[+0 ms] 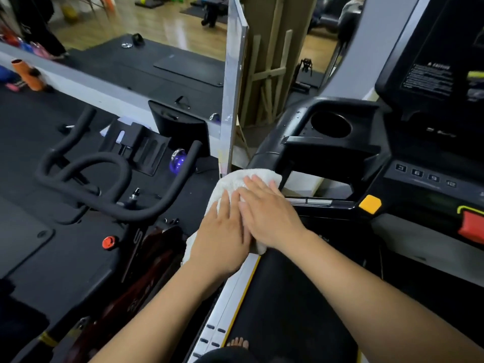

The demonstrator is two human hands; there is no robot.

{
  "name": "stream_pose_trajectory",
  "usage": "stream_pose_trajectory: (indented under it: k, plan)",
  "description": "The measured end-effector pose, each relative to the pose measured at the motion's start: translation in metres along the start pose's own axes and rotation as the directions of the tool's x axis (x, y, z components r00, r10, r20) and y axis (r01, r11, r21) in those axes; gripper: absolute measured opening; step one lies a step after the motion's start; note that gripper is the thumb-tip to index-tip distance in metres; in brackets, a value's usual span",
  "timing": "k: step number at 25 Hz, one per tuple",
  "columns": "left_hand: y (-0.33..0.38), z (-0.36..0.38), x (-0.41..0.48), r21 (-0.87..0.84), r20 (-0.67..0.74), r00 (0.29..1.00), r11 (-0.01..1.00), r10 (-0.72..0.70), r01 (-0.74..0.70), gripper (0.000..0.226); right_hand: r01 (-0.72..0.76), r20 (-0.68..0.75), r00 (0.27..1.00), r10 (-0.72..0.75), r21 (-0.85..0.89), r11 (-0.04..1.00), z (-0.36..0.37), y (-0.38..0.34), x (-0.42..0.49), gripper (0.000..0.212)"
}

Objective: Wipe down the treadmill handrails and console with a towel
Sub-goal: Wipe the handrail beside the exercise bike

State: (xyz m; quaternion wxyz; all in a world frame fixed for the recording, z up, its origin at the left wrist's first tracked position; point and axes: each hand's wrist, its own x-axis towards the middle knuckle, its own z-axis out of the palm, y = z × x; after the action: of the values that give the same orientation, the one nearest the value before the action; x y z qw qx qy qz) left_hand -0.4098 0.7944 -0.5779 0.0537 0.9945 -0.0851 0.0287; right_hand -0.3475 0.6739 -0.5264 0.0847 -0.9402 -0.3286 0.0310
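We cannot see the left handrail (264,158) where we work, because the towel (235,184) covers it fully; only its black upper end shows above the cloth. The towel is white and fluffy, with a soft looped texture, and it is draped over the rail in a rounded lump. Part of it hangs below our left hand (222,237) and is cut off behind the wrist.

Both hands lie on top of the towel, palms down. The left hand has its fingers stretched almost flat and pressed on the cloth. The right hand (269,216) lies just beside it, a little over it, with the fingers slightly bent on the towel. Whether the thumbs grip under the rail we cannot tell.

The console (429,106) is black, smooth plastic, cut off at the right edge; its warning label is too blurred to read. A round cup holder (331,124) is sunk in the tray beside it, with some small drops on the plastic. Below we see a yellow button (369,204) of angular shape and a row of small number keys (424,175).

The belt (296,297) is dark and matte, with a pale ribbed side strip. A bare foot (237,344) shows at the bottom, partly hidden. At the left stands a bike (104,189) with curved padded handlebars.
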Motion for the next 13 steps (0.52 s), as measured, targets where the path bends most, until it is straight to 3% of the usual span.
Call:
stream_pose_trajectory:
  k: [4, 7, 10, 11, 13]
  plan:
    - [0.004, -0.003, 0.024, -0.009, 0.053, 0.984, 0.985, -0.171, 0.172, 0.075, -0.061, -0.079, 0.994, 0.069, 0.107, 0.992, 0.001, -0.003, 0.006, 0.051]
    - [-0.007, 0.002, -0.005, -0.015, 0.097, 0.995, 1.000, 0.016, -0.014, 0.073, -0.078, -0.169, 0.983, 0.076, -0.005, 0.997, 0.009, -0.003, -0.025, 0.058]
    - [-0.018, -0.006, -0.010, -0.280, -0.015, 1.000, 0.960, 0.017, -0.021, 0.066, -0.075, -0.138, 0.989, 0.051, -0.177, 0.981, 0.007, 0.012, -0.014, 0.053]
    - [-0.019, -0.007, -0.002, -0.421, -0.012, 0.998, 0.906, -0.056, 0.046, 0.063, -0.093, -0.099, 0.992, 0.075, -0.185, 0.978, 0.004, 0.014, 0.000, 0.052]
    - [-0.022, -0.015, 0.023, -0.685, 0.088, 0.969, 0.692, -0.231, 0.227, 0.049, -0.157, 0.029, 0.986, 0.166, -0.203, 0.967, 0.000, 0.012, 0.036, 0.051]
